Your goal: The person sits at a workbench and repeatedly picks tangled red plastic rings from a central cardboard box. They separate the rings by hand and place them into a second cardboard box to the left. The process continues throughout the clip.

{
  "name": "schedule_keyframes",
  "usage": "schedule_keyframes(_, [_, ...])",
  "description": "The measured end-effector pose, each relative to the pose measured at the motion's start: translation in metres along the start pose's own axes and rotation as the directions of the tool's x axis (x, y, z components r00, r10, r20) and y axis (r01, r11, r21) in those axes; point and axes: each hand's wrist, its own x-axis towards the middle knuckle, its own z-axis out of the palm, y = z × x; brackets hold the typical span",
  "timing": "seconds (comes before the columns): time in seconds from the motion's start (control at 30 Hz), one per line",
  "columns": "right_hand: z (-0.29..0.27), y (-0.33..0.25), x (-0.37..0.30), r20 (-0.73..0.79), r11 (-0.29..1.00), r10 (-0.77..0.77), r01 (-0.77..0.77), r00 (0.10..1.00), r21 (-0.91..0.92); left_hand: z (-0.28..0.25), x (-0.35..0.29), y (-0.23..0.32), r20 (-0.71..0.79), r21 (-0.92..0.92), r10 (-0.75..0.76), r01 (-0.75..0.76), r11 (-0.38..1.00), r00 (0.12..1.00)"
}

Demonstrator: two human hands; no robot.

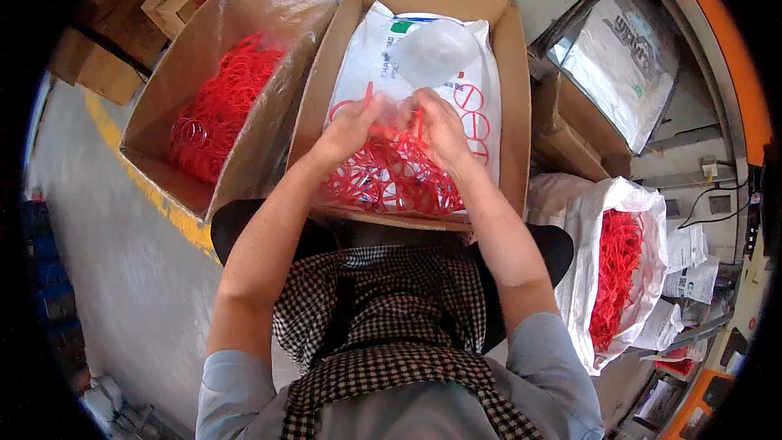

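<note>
Both hands meet over the open cardboard box [515, 114] in front of me. My left hand [349, 132] is closed on a red plastic piece [369, 91], whose narrow end pokes up past the fingers. Close beside it, my right hand [444, 132] pinches a thin red plastic strip [418, 121]. Motion smears the fingertips, so the exact shape of these pieces cannot be made out. Beneath the hands lies a heap of red plastic rings [391, 183] on a white printed sack [358, 61]. Several flat red rings with a crossbar [474, 125] lie right of my right hand.
A translucent, roundish plastic item [436, 50] rests on the sack. Left stands a plastic-lined carton [277, 16] holding tangled red pieces [228, 106]. At right, a white woven sack [574, 277] holds more red pieces [617, 277]. Beyond it are a carton [578, 134] and metal framing.
</note>
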Motion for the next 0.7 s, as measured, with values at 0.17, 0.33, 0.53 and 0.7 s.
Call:
schedule_keyframes(0.17, [-0.040,0.035,0.034,-0.558,0.957,-0.222,0.288,0.800,0.031,0.009,-0.010,0.014,0.145,0.089,0.028,-0.042,0.995,0.989])
schedule_keyframes(0.33, [-0.048,0.061,0.047,-0.142,0.239,-0.577,0.000,0.804,-0.971,-0.007,-0.027,0.051,-0.203,-0.217,0.008,-0.054,0.975,0.979])
schedule_keyframes(0.53, [-0.076,0.172,0.026,0.076,-0.360,0.308,0.190,0.948,-0.914,-0.031,-0.014,0.038,0.029,-0.525,-0.031,0.041,0.850,0.999])
schedule_keyframes(0.7, [-0.084,0.154,0.031,0.232,-0.270,0.273,0.306,0.934,-0.913,-0.032,0.007,-0.021,-0.051,0.584,0.223,-0.152,0.797,0.974])
